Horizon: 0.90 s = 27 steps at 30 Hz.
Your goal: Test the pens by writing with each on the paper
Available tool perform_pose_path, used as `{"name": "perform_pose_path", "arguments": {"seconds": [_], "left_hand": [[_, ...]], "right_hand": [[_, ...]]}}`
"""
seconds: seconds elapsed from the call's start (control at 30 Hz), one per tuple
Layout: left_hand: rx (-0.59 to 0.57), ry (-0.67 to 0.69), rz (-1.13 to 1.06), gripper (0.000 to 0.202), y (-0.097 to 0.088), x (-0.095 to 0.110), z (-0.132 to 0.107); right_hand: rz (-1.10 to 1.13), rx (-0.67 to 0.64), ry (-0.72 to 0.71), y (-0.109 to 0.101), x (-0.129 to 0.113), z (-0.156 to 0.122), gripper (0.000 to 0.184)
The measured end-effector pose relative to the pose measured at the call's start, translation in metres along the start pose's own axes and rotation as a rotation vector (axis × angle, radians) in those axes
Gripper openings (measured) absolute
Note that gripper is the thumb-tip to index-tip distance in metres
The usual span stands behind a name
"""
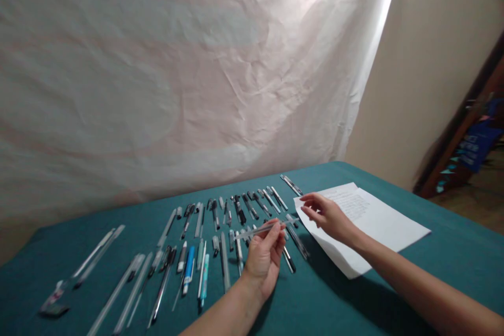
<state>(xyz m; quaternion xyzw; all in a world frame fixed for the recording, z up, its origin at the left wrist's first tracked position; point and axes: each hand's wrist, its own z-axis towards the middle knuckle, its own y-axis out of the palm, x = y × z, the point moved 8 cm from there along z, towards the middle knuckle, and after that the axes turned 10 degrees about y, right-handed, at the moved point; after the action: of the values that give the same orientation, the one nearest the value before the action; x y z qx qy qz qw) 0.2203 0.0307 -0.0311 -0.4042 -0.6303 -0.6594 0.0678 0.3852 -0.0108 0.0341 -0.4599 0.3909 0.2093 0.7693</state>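
Note:
My left hand (265,257) is closed around a slim, translucent pen (255,231), held nearly level above the pens on the table. Its pointed end reaches right past my fingers. My right hand (325,215) hovers just right of it, fingers slightly curled and apart, with nothing visible in them. Beneath the right hand lies a stack of white paper (388,220) with handwriting on it. Below and between the hands are several dark pens (298,244). A blue pen (189,268) and a teal pen (205,279) lie to the left of my left hand.
Rows of pens, caps and clear barrels cover the middle of the green tablecloth (342,304). A pair of pens (94,254) lies at far left, near a clear piece with a dark end (54,302). A pale sheet (197,89) hangs behind the table.

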Motion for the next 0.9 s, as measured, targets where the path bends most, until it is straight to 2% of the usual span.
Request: {"name": "perform_pose_path", "arguments": {"seconds": [0.1, 0.23, 0.4, 0.9], "left_hand": [[-0.006, -0.014, -0.017, 0.016, -0.001, -0.002, 0.000], [-0.023, -0.014, -0.013, 0.017, -0.001, -0.002, -0.001], [-0.033, -0.013, 0.009, 0.020, 0.000, -0.001, -0.002], [-0.015, -0.015, 0.024, 0.020, -0.002, -0.002, -0.003]], "right_hand": [[-0.173, -0.101, -0.059, 0.027, 0.024, 0.003, 0.017], [-0.298, -0.182, -0.100, 0.046, 0.034, -0.004, 0.014], [-0.335, -0.208, -0.083, 0.049, 0.033, -0.006, 0.014], [-0.417, -0.174, -0.023, 0.049, 0.035, -0.005, 0.007]]}}
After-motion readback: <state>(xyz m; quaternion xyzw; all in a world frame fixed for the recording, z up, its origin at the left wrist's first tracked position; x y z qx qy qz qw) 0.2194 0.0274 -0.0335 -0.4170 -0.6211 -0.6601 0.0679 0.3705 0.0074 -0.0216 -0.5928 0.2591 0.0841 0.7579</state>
